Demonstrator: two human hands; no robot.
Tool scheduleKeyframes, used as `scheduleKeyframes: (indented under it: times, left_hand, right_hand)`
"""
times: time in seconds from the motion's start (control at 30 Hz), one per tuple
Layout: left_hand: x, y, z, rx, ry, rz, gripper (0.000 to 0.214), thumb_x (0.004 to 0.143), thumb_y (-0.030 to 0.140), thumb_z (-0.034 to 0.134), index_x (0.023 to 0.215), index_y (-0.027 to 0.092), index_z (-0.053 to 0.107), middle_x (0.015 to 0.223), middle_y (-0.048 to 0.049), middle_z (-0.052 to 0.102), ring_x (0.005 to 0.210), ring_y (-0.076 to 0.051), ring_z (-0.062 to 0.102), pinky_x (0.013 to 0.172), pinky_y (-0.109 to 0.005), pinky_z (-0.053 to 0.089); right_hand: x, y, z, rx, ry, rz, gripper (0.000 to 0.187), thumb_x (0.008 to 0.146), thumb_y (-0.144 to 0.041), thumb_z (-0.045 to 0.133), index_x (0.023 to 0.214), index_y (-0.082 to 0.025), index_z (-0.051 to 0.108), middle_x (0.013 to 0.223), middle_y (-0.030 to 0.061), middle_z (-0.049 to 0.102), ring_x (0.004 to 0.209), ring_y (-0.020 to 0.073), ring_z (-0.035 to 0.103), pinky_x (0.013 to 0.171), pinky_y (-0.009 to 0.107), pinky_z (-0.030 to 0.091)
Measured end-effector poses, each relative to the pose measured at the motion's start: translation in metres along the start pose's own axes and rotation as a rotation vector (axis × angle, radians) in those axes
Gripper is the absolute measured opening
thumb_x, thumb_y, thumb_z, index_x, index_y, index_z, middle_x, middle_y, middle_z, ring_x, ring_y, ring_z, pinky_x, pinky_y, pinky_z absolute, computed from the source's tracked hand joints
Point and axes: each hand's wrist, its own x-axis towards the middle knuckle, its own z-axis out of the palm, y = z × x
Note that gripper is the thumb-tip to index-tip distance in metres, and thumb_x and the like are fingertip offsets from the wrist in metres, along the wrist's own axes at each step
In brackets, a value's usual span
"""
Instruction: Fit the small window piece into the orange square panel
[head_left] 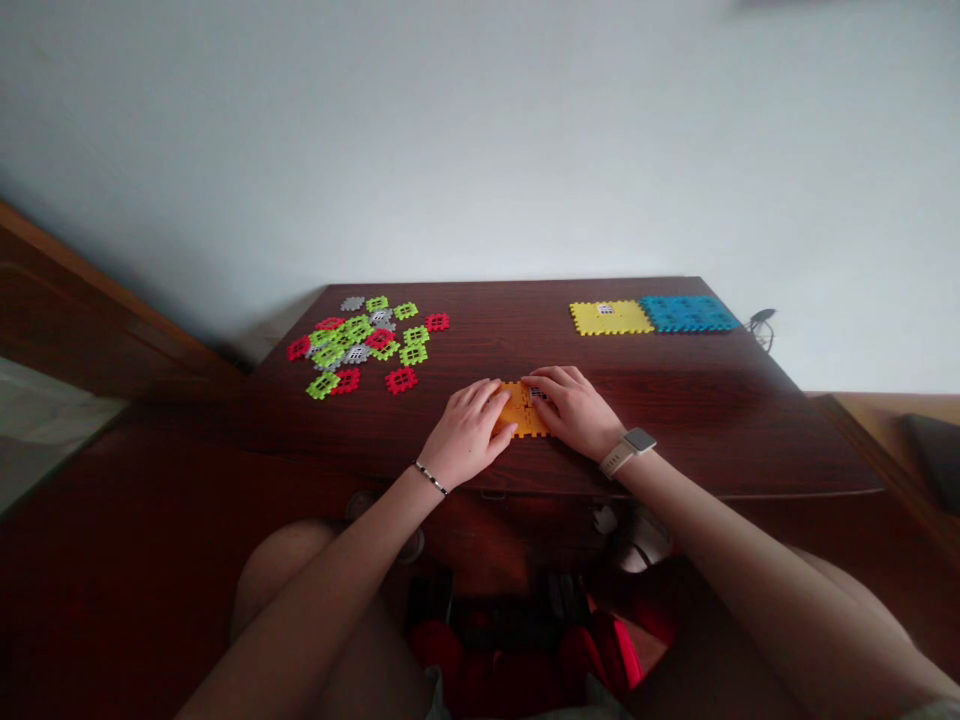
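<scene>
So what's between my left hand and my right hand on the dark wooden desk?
An orange square plastic tile lies there, under the fingers of your left hand and right hand, as the head view shows.

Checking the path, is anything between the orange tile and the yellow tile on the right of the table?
Only your right hand, lying on the orange tile; beyond it, nothing visible stands before the yellow tile.
</scene>
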Motion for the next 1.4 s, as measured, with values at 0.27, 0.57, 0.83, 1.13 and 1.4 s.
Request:
scheduleKeyframes:
  times: [0.27,0.57,0.83,1.13,1.4]
  left_hand:
    - [-0.0003,-0.0007,0.0,0.006,0.002,0.006,0.04,0.107,0.035,0.059,0.143,0.017,0.058,0.154,-0.0169,0.059,0.144,-0.033,0.055,0.124,-0.054,0.045]
    - [-0.0002,-0.0005,-0.0001,-0.008,0.004,0.002,0.04,0.106,0.036,0.059,0.143,0.018,0.058,0.154,-0.0163,0.059,0.145,-0.033,0.055,0.124,-0.054,0.044]
    - [0.0003,-0.0006,0.0004,-0.002,0.001,0.007,0.04,0.107,0.036,0.058,0.143,0.017,0.058,0.154,-0.0169,0.058,0.145,-0.033,0.055,0.124,-0.054,0.044]
    - [-0.0001,-0.0002,0.0001,-0.01,0.009,0.007,0.04,0.106,0.035,0.059,0.143,0.019,0.057,0.153,-0.0164,0.059,0.144,-0.033,0.055,0.124,-0.054,0.045]
    - [-0.0002,-0.0007,0.0003,-0.009,0.008,0.007,0.04,0.107,0.035,0.058,0.143,0.019,0.057,0.153,-0.0165,0.059,0.144,-0.033,0.055,0.124,-0.054,0.045]
  right_hand:
    - [0.0001,-0.0006,-0.0003,0.002,0.01,-0.009,0.037,0.107,-0.028,0.048,0.137,-0.024,0.07,0.135,0.0117,0.071,0.126,0.0321,0.059,0.113,0.056,0.052]
    - [0.0,0.0001,0.0001,-0.002,0.002,-0.01,0.036,0.106,-0.026,0.05,0.137,-0.025,0.07,0.135,0.0114,0.07,0.127,0.0322,0.059,0.111,0.056,0.053]
    - [-0.0002,-0.0003,0.0003,-0.017,-0.012,-0.003,0.038,0.105,-0.024,0.049,0.138,-0.023,0.069,0.137,0.0122,0.069,0.129,0.0326,0.057,0.112,0.056,0.052]
    - [-0.0003,-0.0004,-0.0001,-0.007,-0.013,0.0,0.039,0.104,-0.023,0.048,0.137,-0.025,0.069,0.136,0.012,0.069,0.128,0.0329,0.057,0.111,0.057,0.052]
    - [-0.0004,0.0024,0.0014,-0.001,-0.004,-0.004,0.038,0.103,-0.022,0.051,0.136,-0.023,0.07,0.136,0.0121,0.069,0.127,0.0325,0.058,0.112,0.055,0.052]
